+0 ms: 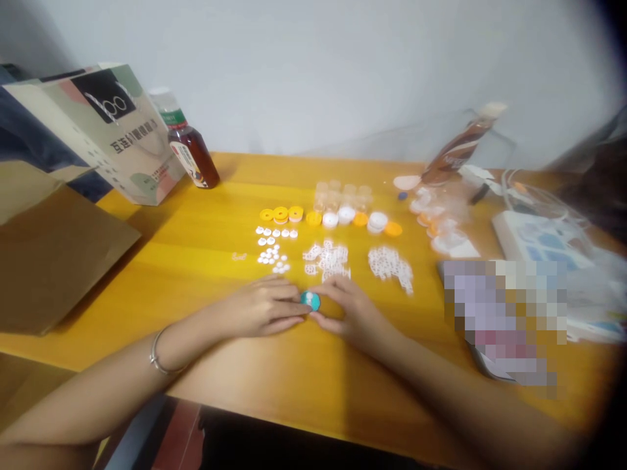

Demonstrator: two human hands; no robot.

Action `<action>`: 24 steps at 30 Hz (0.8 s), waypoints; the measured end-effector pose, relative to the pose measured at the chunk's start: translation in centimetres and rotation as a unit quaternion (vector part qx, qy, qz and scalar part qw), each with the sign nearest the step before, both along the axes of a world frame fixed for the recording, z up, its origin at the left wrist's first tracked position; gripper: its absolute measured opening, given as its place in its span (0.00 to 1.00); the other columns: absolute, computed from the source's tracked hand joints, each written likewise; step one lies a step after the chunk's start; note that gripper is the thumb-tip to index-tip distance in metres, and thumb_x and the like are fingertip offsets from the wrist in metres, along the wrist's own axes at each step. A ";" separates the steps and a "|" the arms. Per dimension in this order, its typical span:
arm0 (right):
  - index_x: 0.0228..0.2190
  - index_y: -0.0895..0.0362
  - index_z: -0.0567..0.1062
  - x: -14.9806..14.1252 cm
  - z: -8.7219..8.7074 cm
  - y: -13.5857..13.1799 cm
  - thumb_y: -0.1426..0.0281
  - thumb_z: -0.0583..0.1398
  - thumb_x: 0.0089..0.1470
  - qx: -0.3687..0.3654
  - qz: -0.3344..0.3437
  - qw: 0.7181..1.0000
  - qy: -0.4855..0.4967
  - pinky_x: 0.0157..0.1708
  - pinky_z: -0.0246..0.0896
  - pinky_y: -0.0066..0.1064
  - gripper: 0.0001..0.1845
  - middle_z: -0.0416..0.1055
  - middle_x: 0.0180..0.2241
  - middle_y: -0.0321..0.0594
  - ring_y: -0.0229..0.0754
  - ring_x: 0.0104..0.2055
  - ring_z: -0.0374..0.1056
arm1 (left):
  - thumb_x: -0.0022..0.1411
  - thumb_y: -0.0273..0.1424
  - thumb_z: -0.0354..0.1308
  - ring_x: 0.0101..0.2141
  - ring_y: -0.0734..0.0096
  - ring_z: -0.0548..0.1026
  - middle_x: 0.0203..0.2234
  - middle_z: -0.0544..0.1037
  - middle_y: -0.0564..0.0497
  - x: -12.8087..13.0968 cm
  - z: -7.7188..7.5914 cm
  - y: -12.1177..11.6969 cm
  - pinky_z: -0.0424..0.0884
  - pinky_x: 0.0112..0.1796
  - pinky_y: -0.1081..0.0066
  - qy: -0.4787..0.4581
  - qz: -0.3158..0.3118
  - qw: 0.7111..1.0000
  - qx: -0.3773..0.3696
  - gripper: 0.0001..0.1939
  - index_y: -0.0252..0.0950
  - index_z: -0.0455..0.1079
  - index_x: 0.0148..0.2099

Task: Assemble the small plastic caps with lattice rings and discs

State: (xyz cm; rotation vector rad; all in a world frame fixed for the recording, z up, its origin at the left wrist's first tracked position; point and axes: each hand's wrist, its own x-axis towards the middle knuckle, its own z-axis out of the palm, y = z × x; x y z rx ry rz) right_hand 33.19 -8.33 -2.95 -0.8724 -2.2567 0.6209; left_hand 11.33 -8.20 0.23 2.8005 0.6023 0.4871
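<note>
Both hands are down on the yellow wooden table point(206, 228), pinching a small teal disc point(310, 300) between them: left hand point(262, 307) grips its left edge, right hand point(350, 313) its right; just behind sit piles of tiny white plastic bits point(328, 258) and a row of yellow rings point(281, 213)
</note>
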 end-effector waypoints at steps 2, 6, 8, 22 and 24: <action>0.38 0.55 0.70 0.0 0.0 0.0 0.72 0.59 0.48 0.003 -0.003 1.000 0.003 0.35 0.62 0.35 0.12 0.65 0.31 0.40 0.41 0.34 0.63 | 0.62 0.28 0.51 0.35 0.72 0.70 0.33 0.74 0.47 0.1 -0.1 0.0 0.68 0.36 0.69 -0.057 0.012 0.998 -0.037 0.12 0.35 0.68 0.47; 0.38 0.54 0.70 -0.1 0.0 0.0 0.71 0.59 0.49 0.004 -0.004 1.000 0.001 0.35 0.62 0.35 0.11 0.65 0.31 0.40 0.41 0.34 0.63 | 0.62 0.28 0.51 0.33 0.73 0.70 0.33 0.73 0.47 0.6 -0.4 0.1 0.68 0.35 0.70 -0.098 0.080 0.990 -0.054 0.09 0.35 0.69 0.44; 0.37 0.55 0.70 -0.1 0.0 0.0 0.71 0.59 0.49 0.003 -0.003 1.000 -0.006 0.36 0.62 0.36 0.10 0.65 0.32 0.41 0.41 0.35 0.63 | 0.62 0.29 0.51 0.33 0.73 0.70 0.32 0.73 0.47 1.0 -0.6 0.1 0.67 0.34 0.71 -0.087 0.097 0.990 -0.057 0.09 0.34 0.70 0.43; 0.34 0.55 0.69 -0.3 0.6 -0.1 0.73 0.59 0.48 -0.051 -0.002 0.998 0.039 0.36 0.63 0.35 0.08 0.68 0.30 0.39 0.40 0.34 0.65 | 0.62 0.30 0.51 0.32 0.73 0.69 0.30 0.73 0.49 1.8 -0.5 0.0 0.66 0.34 0.70 -0.093 0.128 0.985 -0.062 0.08 0.33 0.71 0.38; 0.36 0.55 0.68 -0.4 0.6 -0.2 0.72 0.59 0.48 -0.128 0.011 0.987 0.092 0.34 0.64 0.33 0.10 0.69 0.30 0.37 0.38 0.32 0.66 | 0.62 0.30 0.51 0.32 0.73 0.69 0.30 0.73 0.49 1.8 -0.2 0.0 0.66 0.34 0.70 -0.102 0.128 0.985 -0.054 0.08 0.34 0.71 0.38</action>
